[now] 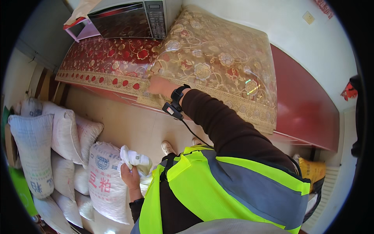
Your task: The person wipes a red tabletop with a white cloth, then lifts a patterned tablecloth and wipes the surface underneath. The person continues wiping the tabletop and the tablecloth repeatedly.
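Observation:
My right hand (162,87) is on a gold floral lace tablecloth (216,55), at its front edge by a fold. The fingers appear bent into the cloth, but my wrist and hand partly hide the contact. Beyond the fold, to the left, the same floral pattern lies over a dark red tabletop (128,55). Low at my left side, my left hand (130,177) grips a bunched white cloth (139,159) bearing small print. A dark band with a small black device (173,111) and a cable is on my right wrist.
A microwave oven (125,20) stands at the back left beside a pink stand (84,30). Bare red tabletop (304,99) shows at the right. Stuffed woven sacks (108,187) with printing crowd the floor at left. A yellow bag (312,172) lies low at right.

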Motion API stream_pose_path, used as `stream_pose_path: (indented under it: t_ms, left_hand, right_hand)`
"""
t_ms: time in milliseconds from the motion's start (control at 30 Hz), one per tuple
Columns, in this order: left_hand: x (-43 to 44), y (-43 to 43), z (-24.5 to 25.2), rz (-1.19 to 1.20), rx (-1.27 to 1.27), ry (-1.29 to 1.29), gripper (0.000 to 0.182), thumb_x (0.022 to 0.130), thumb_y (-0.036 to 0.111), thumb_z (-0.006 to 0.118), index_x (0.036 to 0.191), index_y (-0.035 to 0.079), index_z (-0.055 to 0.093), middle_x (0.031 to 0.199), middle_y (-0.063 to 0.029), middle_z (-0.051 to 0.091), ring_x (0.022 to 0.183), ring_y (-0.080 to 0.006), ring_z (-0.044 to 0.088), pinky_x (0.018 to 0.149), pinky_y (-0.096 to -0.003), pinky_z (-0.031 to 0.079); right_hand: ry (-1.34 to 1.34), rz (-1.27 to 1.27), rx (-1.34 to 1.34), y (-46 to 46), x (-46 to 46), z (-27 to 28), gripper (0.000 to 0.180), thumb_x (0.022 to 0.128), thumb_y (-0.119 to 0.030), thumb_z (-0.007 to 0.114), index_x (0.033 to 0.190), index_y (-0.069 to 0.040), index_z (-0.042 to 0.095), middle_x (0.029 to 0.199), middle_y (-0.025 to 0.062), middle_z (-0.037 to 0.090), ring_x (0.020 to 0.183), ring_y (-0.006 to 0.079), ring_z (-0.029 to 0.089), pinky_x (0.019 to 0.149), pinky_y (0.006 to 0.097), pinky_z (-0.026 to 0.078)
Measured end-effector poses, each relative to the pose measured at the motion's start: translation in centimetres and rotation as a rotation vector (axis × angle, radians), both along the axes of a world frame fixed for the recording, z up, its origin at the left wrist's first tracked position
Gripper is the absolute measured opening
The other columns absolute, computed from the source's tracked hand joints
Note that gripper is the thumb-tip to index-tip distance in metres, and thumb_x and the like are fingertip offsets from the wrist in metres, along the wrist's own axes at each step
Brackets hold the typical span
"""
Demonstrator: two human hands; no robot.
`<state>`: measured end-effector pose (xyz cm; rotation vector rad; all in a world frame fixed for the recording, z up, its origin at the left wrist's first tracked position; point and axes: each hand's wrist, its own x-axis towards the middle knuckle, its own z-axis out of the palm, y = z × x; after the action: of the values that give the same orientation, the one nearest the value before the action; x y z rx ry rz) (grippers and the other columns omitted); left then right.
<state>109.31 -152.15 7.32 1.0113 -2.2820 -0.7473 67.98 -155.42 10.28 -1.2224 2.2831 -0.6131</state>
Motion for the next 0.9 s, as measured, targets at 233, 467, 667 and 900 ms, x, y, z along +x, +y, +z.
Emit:
stream_pose_path:
  t_ms: [233,467,667,900]
  left_hand:
    - [-3.0,-11.6,1.8,-0.227,-0.042,-0.141,0.021,0.08,0.013,0.061,0.097,0.002,0.063,0.093,-0.0159,0.062,0.088,-0.0356,0.058,0.078,-0.0412,0.047]
    - [-15.2,-17.9,6.1,-0.51,-0.247,-0.109,0.025,0.08,0.01,0.06,0.102,0.001,0.062,0.099,-0.0203,0.061,0.094,-0.0389,0.058,0.082,-0.0433,0.047]
    - [-27.8,-13.2,13.4,-0.709,-0.348,0.155,0.029,0.081,0.009,0.059,0.109,0.003,0.063,0.104,-0.0171,0.062,0.098,-0.0363,0.058,0.085,-0.0411,0.046]
    - [-41.7,4.0,7.8,-0.881,-0.368,0.005,0.041,0.075,0.025,0.07,0.114,0.012,0.064,0.112,-0.0152,0.06,0.107,-0.0327,0.056,0.086,-0.0467,0.046]
  right_hand:
    - [-0.135,0.1,0.062,-1.4,1.1,-2.4,0.054,0.076,-0.042,0.064,0.109,0.001,0.062,0.108,0.0251,0.062,0.101,0.0403,0.058,0.087,0.0454,0.046]
    - [0.491,-0.181,-0.062,13.4,0.2,-0.7,0.041,0.079,-0.035,0.062,0.112,-0.009,0.063,0.107,0.0172,0.059,0.104,0.034,0.056,0.086,0.0443,0.047]
    - [0.61,-0.359,0.26,24.8,3.1,-2.5,0.062,0.079,-0.039,0.063,0.136,-0.021,0.046,0.14,0.0191,0.039,0.131,0.0417,0.033,0.1,0.055,0.034]
    - [0.443,-0.24,0.081,27.5,1.1,-5.9,0.054,0.076,-0.033,0.066,0.127,-0.019,0.055,0.135,0.0168,0.046,0.128,0.0377,0.039,0.103,0.0492,0.034]
